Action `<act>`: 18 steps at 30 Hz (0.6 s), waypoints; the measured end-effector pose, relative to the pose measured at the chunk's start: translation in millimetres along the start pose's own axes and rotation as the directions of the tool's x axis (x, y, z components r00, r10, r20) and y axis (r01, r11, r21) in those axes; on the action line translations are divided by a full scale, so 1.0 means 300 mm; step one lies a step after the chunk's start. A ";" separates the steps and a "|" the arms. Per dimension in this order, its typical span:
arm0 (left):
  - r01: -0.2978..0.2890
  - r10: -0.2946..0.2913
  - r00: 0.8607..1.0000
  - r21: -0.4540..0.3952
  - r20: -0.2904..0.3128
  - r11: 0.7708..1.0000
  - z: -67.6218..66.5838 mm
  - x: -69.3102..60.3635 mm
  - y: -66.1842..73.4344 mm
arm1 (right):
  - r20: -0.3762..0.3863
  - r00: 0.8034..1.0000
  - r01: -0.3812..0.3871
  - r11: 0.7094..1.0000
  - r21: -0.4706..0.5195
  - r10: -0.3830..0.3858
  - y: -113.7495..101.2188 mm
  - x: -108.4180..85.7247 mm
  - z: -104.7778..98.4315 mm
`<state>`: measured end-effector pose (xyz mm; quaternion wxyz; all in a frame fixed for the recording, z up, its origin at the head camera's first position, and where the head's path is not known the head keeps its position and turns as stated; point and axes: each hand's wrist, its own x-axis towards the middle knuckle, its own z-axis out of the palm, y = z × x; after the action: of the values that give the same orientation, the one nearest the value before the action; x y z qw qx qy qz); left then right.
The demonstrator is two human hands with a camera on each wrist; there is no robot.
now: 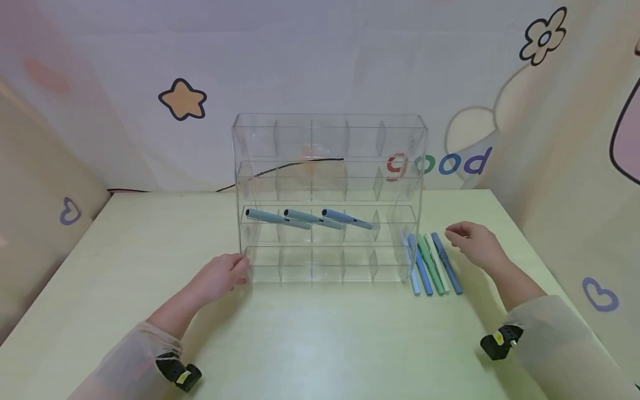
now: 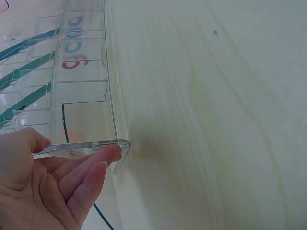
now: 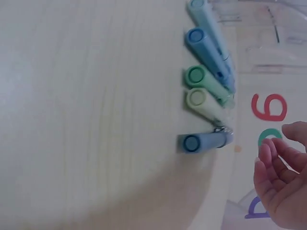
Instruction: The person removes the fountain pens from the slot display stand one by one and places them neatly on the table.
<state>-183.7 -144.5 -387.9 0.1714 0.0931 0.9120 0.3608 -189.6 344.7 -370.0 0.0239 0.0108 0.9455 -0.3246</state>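
Note:
A clear acrylic rack [image 1: 327, 265] with rows of compartments stands upright on the table. My left hand [image 1: 220, 276] holds its lower left side panel; in the left wrist view, the thumb and fingers of that hand [image 2: 62, 182] lie on opposite faces of the panel edge. Three capped pens, two teal [image 1: 270, 216] [image 1: 306, 216] and one blue [image 1: 345, 218], lie slanted in the second row from the bottom. My right hand [image 1: 477, 244], fingers loosely bent and holding nothing, hovers right of several pens, nearest a dark blue pen [image 3: 206, 142].
Beside the dark blue pen lie a pale green pen [image 3: 204, 103], a green pen [image 3: 204, 79], a blue pen [image 3: 204, 48] and a light blue pen [image 3: 208, 21], close to the rack's right end. A patterned cloth [image 1: 320, 66] hangs behind the table [image 1: 320, 344].

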 end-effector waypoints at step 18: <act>0.005 -0.005 1.000 -0.001 0.002 1.000 0.005 -0.002 0.003 | -0.125 0.979 0.180 0.969 0.167 -0.160 -0.220 -0.056 -0.030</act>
<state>-182.6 -143.1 -388.2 0.1732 0.0908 0.9119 0.3609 -175.5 298.1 -321.6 -0.0575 -0.0504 0.9102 -0.4071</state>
